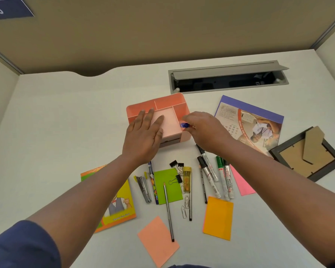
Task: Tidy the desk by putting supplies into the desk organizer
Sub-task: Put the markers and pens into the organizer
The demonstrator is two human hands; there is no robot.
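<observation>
A salmon-pink desk organizer (163,102) with several compartments stands mid-desk. My left hand (143,136) lies flat, fingers spread, over its left front part. My right hand (205,128) holds a blue-capped marker (184,125) at the organizer's right-hand compartment. In front lie several markers (219,176), two pencils (168,209), a stapler (143,188), a patterned pen (153,180), black binder clips (176,165), paper clips (185,206), a yellow tube (187,179) and sticky notes in green (167,185), orange (219,217), peach (158,240) and pink (241,183).
An exercise notebook (120,206) lies at the left under my forearm. A calendar leaflet (255,124) and a picture frame lying face down (307,153) sit at the right. An open grey cable hatch (228,77) is behind the organizer. Partition walls enclose the desk.
</observation>
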